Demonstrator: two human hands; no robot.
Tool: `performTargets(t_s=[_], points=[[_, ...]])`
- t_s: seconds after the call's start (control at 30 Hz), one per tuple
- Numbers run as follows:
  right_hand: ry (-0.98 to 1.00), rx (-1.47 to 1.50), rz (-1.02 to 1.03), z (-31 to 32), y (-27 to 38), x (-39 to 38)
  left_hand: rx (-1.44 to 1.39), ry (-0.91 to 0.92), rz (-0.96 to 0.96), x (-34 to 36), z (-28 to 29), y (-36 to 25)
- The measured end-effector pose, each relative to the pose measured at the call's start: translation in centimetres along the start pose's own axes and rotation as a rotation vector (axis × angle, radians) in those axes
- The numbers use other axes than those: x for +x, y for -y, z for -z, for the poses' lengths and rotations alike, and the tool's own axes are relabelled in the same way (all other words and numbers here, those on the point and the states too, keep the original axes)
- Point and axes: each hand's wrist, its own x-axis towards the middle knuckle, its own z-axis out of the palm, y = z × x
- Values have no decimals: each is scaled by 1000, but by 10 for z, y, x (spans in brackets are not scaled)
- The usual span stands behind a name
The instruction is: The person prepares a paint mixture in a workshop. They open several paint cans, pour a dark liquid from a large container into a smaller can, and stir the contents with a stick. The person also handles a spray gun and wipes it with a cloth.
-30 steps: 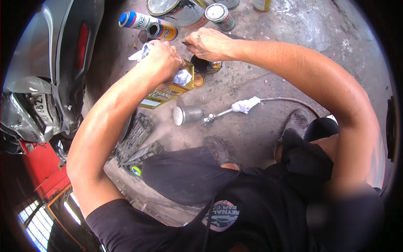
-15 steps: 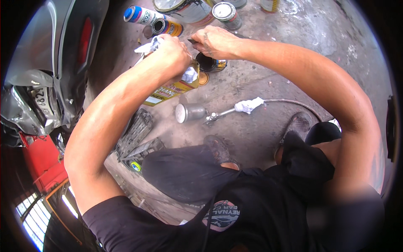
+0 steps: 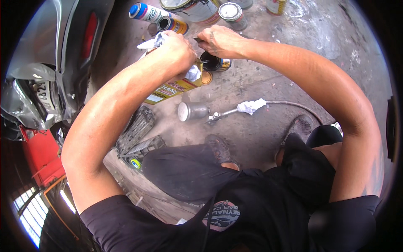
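My left hand [image 3: 179, 52] is closed over a crumpled white rag [image 3: 157, 41], just above a yellow rectangular metal can [image 3: 178, 89]. More white cloth [image 3: 193, 74] shows below that hand against the can. To its right, my right hand [image 3: 221, 41] pinches a small dark flat piece [image 3: 197, 40]; its kind is hidden by the fingers. Under my right hand stands an opened tin [image 3: 211, 63] with dark liquid inside and a thin stick or stream at its mouth. A round brownish lid [image 3: 207, 77] lies beside it on the floor.
A spray gun [image 3: 201, 112] with a paper-wrapped handle and a hose [image 3: 294, 103] lies nearer me. Several paint tins, including a large one [image 3: 193, 10] and a blue-capped can [image 3: 145, 12], stand at the back. A damaged grey car [image 3: 46, 50] is at the left, above black plastic parts [image 3: 136, 130].
The view has shifted slightly, so everything sits a little to the right. A pale thin line now shows in the opened tin's mouth. Both hands keep nearly the same pose.
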Motion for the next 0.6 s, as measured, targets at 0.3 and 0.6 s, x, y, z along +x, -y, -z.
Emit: performTargets(t_s=[0.3,0.6], points=[[-8,4,20,-1,1,2,-3,57,-18,-1,2,1],[-1,-28,25,-4,-3,4,25,102,-20,-4,4,0]])
